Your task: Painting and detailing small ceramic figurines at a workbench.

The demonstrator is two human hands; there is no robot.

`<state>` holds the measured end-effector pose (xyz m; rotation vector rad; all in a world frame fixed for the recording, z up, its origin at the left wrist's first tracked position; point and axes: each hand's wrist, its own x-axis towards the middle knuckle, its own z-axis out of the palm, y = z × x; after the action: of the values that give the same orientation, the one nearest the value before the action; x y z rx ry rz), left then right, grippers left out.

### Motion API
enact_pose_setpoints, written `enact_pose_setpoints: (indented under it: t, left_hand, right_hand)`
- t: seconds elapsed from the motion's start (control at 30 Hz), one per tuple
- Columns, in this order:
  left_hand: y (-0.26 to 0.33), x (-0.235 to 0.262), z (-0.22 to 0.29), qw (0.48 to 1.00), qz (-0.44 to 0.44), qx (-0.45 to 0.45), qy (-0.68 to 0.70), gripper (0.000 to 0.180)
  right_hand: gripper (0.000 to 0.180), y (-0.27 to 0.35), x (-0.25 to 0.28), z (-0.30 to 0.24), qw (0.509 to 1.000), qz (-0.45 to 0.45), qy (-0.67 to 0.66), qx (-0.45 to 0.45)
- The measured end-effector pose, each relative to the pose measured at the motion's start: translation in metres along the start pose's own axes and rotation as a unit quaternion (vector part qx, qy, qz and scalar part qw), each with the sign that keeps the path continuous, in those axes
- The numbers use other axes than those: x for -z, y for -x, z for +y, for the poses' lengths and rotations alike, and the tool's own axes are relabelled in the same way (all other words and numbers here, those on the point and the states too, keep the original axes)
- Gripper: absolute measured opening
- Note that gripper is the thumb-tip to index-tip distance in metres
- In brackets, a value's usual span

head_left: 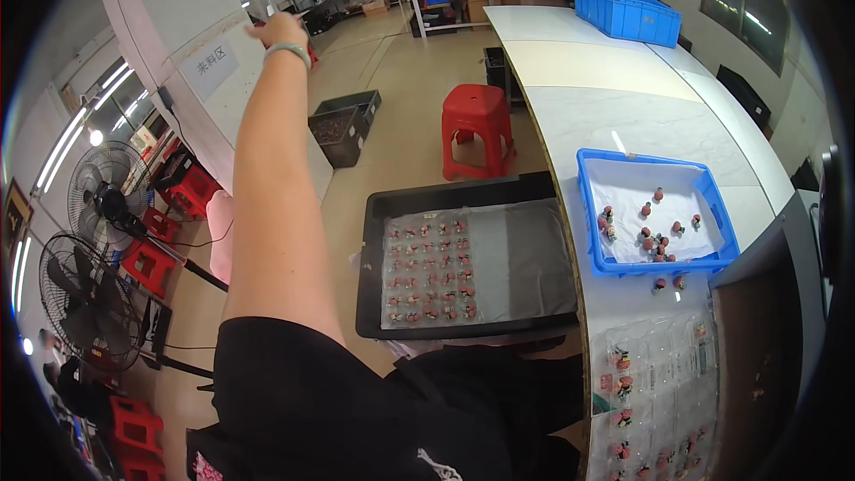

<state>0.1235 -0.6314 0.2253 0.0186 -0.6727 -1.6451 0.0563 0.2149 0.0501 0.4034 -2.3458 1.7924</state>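
My left arm reaches far forward, a pale bracelet round its wrist. At its end my left hand [283, 31] is raised in front of the floor and shelves, fingers apart, with nothing visible in it. My right hand is out of view. Before me a black crate [367, 272] carries a clear plastic tray [385, 254] with rows of small red pieces. On the white table to the right, a blue tray [592, 267] lined with white holds loose small red pieces [647, 233]. Two more red pieces [660, 285] lie just outside it.
Nearer on the table, clear trays [655, 374] hold several red pieces. A blue crate [628, 13] stands at its far end. Beyond the black crate stands a red stool [478, 129], with dark bins [338, 134] on the floor. Fans [89, 294] and a pillar [174, 9] are at left.
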Motion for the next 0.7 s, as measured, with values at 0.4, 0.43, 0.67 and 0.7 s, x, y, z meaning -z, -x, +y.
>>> enact_pose_setpoints:
  t: [0.4, 0.43, 0.67, 0.7]
  left_hand:
    - [0.055, 0.193, -0.139, 0.868, 0.347, 0.187, -0.301, 0.011]
    - [0.042, 0.209, -0.149, 0.856, 0.363, 0.127, -0.345, 0.006]
    - [0.048, 0.049, -0.255, 0.910, 0.081, 0.227, -0.337, 0.078]
    - [0.044, 0.026, -0.265, 0.913, 0.041, 0.243, -0.326, 0.081]
  right_hand:
    - [0.006, 0.010, 0.003, 0.004, 1.000, -0.012, 0.002, -0.008]
    - [0.006, 0.010, 0.005, 0.008, 1.000, -0.015, -0.010, -0.011]
    - [0.013, 0.016, 0.007, -0.001, 0.994, -0.026, -0.012, -0.110]
    - [0.011, 0.016, 0.006, -0.003, 0.992, -0.045, 0.018, -0.120]
